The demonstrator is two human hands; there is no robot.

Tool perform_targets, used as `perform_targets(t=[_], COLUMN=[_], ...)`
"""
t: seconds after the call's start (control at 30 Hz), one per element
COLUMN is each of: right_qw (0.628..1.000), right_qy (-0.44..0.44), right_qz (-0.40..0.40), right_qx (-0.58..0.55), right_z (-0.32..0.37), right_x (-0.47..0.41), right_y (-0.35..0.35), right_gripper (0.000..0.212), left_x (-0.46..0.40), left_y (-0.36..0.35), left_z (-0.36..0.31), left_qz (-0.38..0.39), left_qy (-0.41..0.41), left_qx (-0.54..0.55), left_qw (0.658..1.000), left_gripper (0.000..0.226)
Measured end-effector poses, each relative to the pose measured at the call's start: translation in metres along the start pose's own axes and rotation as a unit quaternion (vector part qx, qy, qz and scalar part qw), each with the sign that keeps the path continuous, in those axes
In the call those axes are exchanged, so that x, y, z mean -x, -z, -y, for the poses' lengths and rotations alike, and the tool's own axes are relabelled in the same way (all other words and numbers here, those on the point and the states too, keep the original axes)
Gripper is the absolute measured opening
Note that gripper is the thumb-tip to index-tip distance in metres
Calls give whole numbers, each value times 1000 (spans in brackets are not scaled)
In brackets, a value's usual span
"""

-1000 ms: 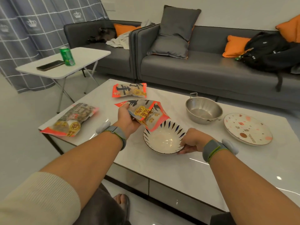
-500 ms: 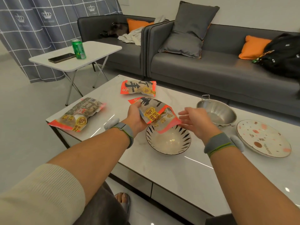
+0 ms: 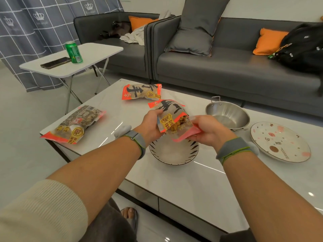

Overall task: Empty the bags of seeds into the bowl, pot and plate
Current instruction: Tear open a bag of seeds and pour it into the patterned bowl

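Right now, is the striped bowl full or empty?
Empty. The bowl shows only its bare pale inside; the seeds are all in the bag that both hands hold above it.

Pale marble table (image 3: 183, 186) — bowl (image 3: 173, 154), pot (image 3: 227, 114), plate (image 3: 279, 142), two seed bags (image 3: 75, 124).

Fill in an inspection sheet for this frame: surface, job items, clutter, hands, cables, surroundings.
Surface: glossy marble-look coffee table.
Job's things: held bag over the bowl, which looks empty; pot and plate empty; two bags lying on the table.
Clutter: nothing seen.
Hands: left hand grips the bag's body; right hand pinches its red edge.
Cables: nothing seen.
Surroundings: grey sofa, backpack, side table with can and phone.
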State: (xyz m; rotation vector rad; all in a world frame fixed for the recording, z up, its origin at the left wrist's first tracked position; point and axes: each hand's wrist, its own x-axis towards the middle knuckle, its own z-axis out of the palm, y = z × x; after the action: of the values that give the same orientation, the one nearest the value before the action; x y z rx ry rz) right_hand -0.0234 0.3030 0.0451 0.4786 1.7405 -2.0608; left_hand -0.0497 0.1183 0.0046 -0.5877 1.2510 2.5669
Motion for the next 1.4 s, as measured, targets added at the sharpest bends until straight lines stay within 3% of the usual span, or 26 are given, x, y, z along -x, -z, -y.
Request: perform_targets(t=[0.23, 0.43, 0.63, 0.77, 1.03, 1.27, 1.4], right_qw=[999, 1000, 1000, 999, 999, 999, 999], right_qy=[26, 16, -9, 4, -6, 7, 20], right_qz=[-28, -3, 19, 20, 15, -5, -8], right_qx=[-11, -10, 18, 25, 31, 42, 47], right_z=[-2, 0, 0, 1, -1, -4, -5], right_x=[2, 8, 12, 11, 11, 4, 3], right_y=[4, -5, -7, -7, -13, -10, -13], right_gripper=[30, 34, 52, 52, 50, 57, 64], left_x=[1, 15, 13, 12, 13, 23, 21], left_y=[7, 3, 9, 9, 5, 8, 12], left_z=[2, 0, -3, -5, -6, -15, -14], left_qz=[-65, -27, -19, -37, -34, 36, 33], left_qy=[-25, 19, 15, -5, -15, 56, 50], left_qx=[-120, -135, -170, -202, -213, -165, -170], left_qw=[990, 990, 985, 979, 976, 984, 984], left_gripper=[33, 35, 27, 27, 27, 21, 48])
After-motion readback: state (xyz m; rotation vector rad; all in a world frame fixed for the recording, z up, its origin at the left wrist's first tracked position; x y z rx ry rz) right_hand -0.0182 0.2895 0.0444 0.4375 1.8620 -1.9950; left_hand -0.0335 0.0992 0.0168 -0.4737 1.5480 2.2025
